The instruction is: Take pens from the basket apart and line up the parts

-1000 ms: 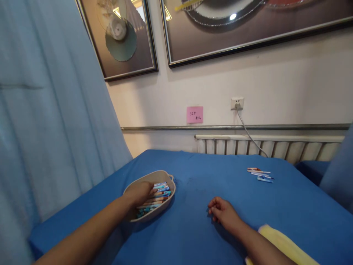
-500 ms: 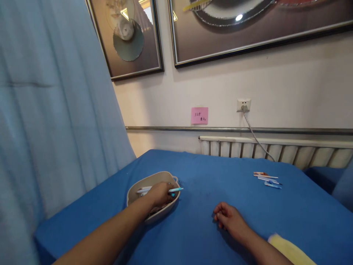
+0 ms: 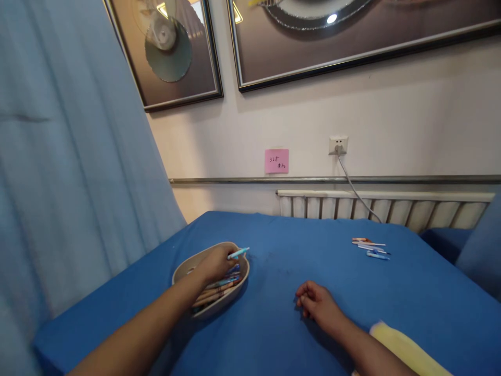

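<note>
**Slim light-blue-and-white pen [image 3: 238,253], left hand [image 3: 216,264]**

Left hand: grasping pen above rounded beige basin [image 3: 226,304] of assorted pens [image 3: 216,293].
Right hand [image 3: 318,305]: loosely clenched, on blue cloth-covered desk [image 3: 266,326].
Beyond right hand: small multicoloured pen group [image 3: 378,255].

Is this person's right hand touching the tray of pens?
Apart. The head view shows it plainly: a stretch of bare blue cloth lies between the right hand and the tray.
</note>
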{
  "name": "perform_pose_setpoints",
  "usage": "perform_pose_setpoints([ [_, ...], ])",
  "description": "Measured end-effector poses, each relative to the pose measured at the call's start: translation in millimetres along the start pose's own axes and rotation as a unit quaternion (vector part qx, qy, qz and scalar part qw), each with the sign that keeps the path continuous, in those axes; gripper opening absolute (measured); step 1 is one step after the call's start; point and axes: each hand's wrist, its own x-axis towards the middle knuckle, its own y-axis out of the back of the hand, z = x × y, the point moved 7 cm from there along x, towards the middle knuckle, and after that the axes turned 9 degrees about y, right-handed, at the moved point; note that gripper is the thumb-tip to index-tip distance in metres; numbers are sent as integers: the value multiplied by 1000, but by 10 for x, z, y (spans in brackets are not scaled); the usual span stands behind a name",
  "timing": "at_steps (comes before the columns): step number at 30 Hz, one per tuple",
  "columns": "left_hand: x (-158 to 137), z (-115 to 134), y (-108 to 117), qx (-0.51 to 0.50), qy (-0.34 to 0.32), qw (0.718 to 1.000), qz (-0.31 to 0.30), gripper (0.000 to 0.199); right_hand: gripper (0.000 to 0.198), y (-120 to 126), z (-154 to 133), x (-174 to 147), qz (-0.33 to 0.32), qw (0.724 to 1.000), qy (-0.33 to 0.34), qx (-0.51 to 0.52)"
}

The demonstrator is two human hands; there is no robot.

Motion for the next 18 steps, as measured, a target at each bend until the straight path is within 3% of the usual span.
perform_pose_setpoints([
  [4, -106, 466, -79, -6, -19, 1000, 18, 28, 33, -44, -308, -53, 4, 996, 36, 81],
  [7, -210, 1021, -443, -31, -94, 995, -23, 21, 46, -29, -480, -57, 19, 985, 47, 168],
  [10, -225, 1418, -815, -54, -131, 989, -41, 18, 45, 105, -459, 28, 72, 981, 59, 168],
  [14, -82, 1559, -1120, -82, -116, 989, -29, 17, 44, 364, -213, 170, 154, 978, 38, 138],
  [18, 20, 1454, -1207, -114, -113, 987, -29, 34, 43, 561, -72, 194, 208, 963, -26, 172],
])
